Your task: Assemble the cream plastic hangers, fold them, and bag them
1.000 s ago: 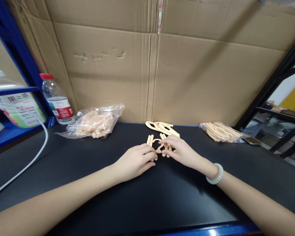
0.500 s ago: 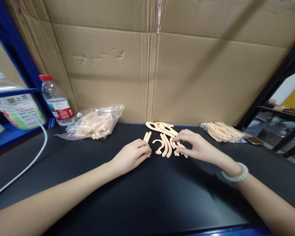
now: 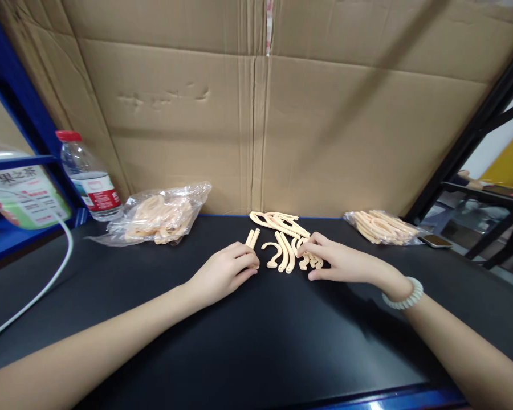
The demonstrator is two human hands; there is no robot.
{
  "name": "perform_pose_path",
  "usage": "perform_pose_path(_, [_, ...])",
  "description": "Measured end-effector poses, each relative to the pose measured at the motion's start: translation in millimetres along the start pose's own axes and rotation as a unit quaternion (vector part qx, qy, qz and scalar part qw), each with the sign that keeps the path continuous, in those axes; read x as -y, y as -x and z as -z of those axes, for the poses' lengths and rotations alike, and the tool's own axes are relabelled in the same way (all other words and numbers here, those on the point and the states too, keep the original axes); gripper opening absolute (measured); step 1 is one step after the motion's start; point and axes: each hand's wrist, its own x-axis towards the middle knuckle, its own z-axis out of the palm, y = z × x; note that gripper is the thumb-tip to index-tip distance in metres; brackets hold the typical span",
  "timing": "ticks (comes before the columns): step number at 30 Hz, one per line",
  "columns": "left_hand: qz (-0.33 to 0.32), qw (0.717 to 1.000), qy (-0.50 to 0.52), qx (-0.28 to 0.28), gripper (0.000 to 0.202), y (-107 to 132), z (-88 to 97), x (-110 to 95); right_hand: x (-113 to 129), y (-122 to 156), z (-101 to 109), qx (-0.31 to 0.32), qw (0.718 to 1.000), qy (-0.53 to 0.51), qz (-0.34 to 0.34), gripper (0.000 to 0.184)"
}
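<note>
Several cream plastic hook-shaped pieces (image 3: 282, 255) lie on the black table (image 3: 248, 341) between my hands. My left hand (image 3: 224, 271) rests on the table with its fingers closed on two straight cream pieces (image 3: 252, 238) that stick out beyond the fingertips. My right hand (image 3: 340, 261) lies to the right, its fingers pinching a small cluster of curved pieces (image 3: 308, 259). A white bead bracelet (image 3: 404, 295) circles my right wrist. Behind the hands lies a loose pile of larger cream pieces (image 3: 277, 221).
A clear bag of cream pieces (image 3: 160, 215) lies at the back left, another bag (image 3: 380, 226) at the back right beside a phone (image 3: 436, 241). A water bottle (image 3: 88, 176) and a white cable (image 3: 34, 285) are at the left. Cardboard (image 3: 256, 114) walls the back.
My right hand moved off to the right, uncovering the hook pieces, then settled its fingers onto the curved pieces. My left hand stayed closed on the straight pieces.
</note>
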Motion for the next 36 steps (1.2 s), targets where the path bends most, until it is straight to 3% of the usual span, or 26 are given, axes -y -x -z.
perform_pose_path(12, [0.003,1.0,0.004,0.006,0.013,-0.2,-1.4,1.1,-1.7,-1.6,-0.5,0.017,0.999,-0.027,0.003,0.015])
perform_pose_path(22, [0.006,1.0,0.0,0.009,0.013,0.7,-0.9,2.2,-29.1,-2.3,10.2,0.026,0.997,-0.062,-0.024,0.019])
perform_pose_path(30, [0.0,1.0,-0.003,0.014,0.013,1.9,1.7,1.7,-45.8,1.1,13.6,-0.013,0.999,-0.025,-0.036,0.022])
perform_pose_path(34, [0.016,1.0,-0.014,-0.006,0.012,1.6,1.6,-1.1,-40.9,2.6,17.9,-0.039,0.999,-0.003,-0.033,0.025])
perform_pose_path(36, [0.003,1.0,-0.017,-0.023,0.017,0.0,2.0,-6.0,-32.3,1.2,17.2,-0.086,0.996,0.007,-0.029,0.019])
